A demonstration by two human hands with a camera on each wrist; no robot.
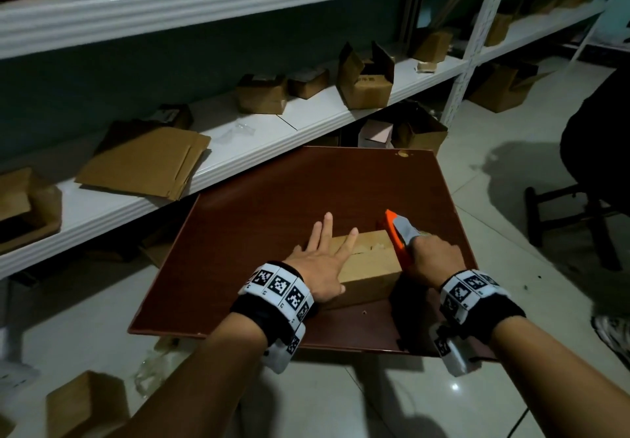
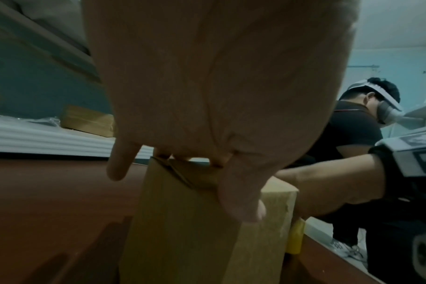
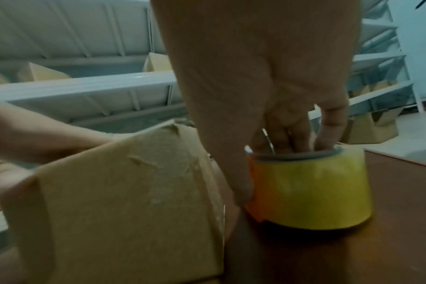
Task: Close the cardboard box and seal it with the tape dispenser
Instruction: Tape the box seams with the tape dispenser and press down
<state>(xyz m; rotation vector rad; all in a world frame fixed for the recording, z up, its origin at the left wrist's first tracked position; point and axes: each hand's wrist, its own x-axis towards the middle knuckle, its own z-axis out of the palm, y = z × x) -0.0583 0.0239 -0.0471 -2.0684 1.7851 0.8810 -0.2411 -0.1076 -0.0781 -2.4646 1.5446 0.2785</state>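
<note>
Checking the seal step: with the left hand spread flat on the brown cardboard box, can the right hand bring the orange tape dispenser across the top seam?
Probably only partway. The left hand covers the near-left of the brown cardboard box; the orange tape dispenser sits at its right end.

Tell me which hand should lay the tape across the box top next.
Right hand: it already grips the tape dispenser at the box end. The left hand lies flat, holding the flaps down.

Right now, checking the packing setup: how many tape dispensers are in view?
1. The orange tape dispenser is gripped in the right hand, against the right end of the cardboard box. Others may be hidden.
</note>
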